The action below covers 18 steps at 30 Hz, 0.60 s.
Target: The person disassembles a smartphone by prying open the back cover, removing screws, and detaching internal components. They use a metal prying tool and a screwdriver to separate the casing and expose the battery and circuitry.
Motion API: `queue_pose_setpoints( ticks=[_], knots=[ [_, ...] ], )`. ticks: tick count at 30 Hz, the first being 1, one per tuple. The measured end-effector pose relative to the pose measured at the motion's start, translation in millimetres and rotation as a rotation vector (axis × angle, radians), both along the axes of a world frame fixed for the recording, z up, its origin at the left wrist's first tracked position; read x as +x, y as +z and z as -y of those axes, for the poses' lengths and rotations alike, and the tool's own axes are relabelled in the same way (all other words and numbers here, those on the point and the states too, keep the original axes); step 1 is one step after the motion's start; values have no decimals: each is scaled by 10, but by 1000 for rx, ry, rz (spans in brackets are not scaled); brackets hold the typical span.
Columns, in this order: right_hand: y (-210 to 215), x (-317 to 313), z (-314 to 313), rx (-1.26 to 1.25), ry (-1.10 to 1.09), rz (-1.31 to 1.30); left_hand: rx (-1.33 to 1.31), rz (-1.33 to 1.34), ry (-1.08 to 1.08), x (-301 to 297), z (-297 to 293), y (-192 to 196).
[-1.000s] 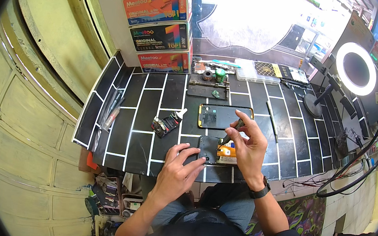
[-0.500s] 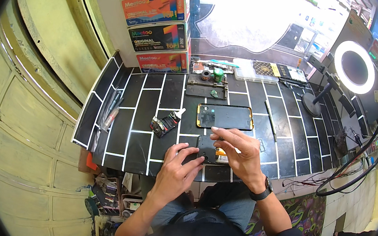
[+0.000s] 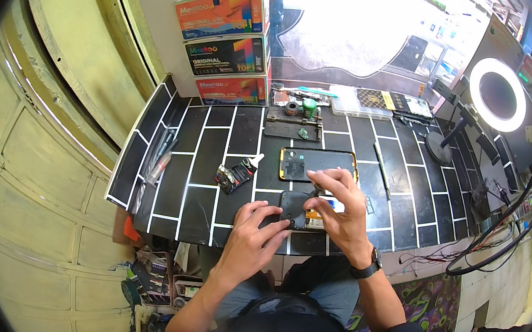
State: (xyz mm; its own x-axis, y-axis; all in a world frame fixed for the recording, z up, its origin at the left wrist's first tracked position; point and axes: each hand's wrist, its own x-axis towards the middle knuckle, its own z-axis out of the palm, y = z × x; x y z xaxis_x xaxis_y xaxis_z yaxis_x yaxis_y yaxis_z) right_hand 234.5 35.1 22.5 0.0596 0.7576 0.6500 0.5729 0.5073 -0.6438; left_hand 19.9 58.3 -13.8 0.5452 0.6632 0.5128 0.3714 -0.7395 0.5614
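Over the phone (image 3: 293, 205), right fingers (image 3: 336, 185) pinch a screwdriver (image 3: 316, 190)

Near: two hands (image 3: 253, 236), one opened phone (image 3: 292, 209) and one phone cover (image 3: 319, 161). Far left stand three stacked boxes (image 3: 229, 55); far centre, one green jar (image 3: 309, 109) and one spool (image 3: 292, 108); right, one slender rod (image 3: 382, 170); far right, one ring light (image 3: 476, 91).

On our table (image 3: 200, 208), the phone (image 3: 293, 206) lies near the edge closest to us, a cover (image 3: 326, 162) just behind it. Behind that sits a holder (image 3: 284, 130). A tube (image 3: 237, 175) lies left of the cover, a stick (image 3: 382, 170) right of it. We have boxes (image 3: 229, 56) stacked at the back left, a lamp (image 3: 477, 92) at the back right.
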Motion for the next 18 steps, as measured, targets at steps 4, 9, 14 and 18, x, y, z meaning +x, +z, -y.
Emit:
queue_pose_setpoints(
  ticks=[4, 9, 14, 18],
  knots=[
    [-25, 2, 65, -80, -32, -73, -9, -6, 9, 40, -18, 41],
    [-34, 20, 61, -65, -30, -36, -3, -7, 20, 49, -24, 34],
    [8, -47, 45, -52, -7, -8, 1, 4, 16, 30, -21, 34],
    [-32, -51, -4, -38, 12, -104, 7, 1, 8, 33, -28, 33]
  ],
)
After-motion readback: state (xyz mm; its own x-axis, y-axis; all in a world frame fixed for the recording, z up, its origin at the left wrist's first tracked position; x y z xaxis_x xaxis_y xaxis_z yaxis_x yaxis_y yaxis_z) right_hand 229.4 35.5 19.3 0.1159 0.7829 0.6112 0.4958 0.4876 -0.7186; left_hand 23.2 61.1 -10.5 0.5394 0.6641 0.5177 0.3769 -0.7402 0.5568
